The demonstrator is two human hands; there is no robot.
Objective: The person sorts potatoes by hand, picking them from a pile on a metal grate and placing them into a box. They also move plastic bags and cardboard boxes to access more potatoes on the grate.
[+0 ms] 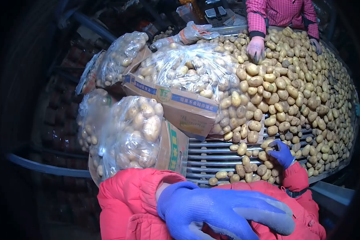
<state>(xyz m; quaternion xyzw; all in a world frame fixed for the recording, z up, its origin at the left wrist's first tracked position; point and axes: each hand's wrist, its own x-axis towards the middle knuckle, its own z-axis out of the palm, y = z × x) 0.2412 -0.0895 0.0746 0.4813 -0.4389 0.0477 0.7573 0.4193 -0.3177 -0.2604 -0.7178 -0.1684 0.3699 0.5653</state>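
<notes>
My left hand point(226, 212), in a blue knit glove with grey-coated fingers, is held close to the camera in front of my red padded jacket. Its fingers stretch to the right and hold nothing. Farther right, my right hand point(282, 154), gloved in blue too, curls its fingers around a potato point(274, 145) at the edge of the heap. Loose potatoes point(244, 170) lie beside it on a rack of metal bars point(204, 158). The large heap of potatoes point(300, 92) spreads behind and to the right of that hand.
Cardboard boxes with clear bags of potatoes stand on the left: one near box point(174, 150), one middle box point(188, 110), more behind. Across the heap, a co-worker's gloved hand point(256, 49) rests on potatoes. A metal rail point(48, 167) runs at far left.
</notes>
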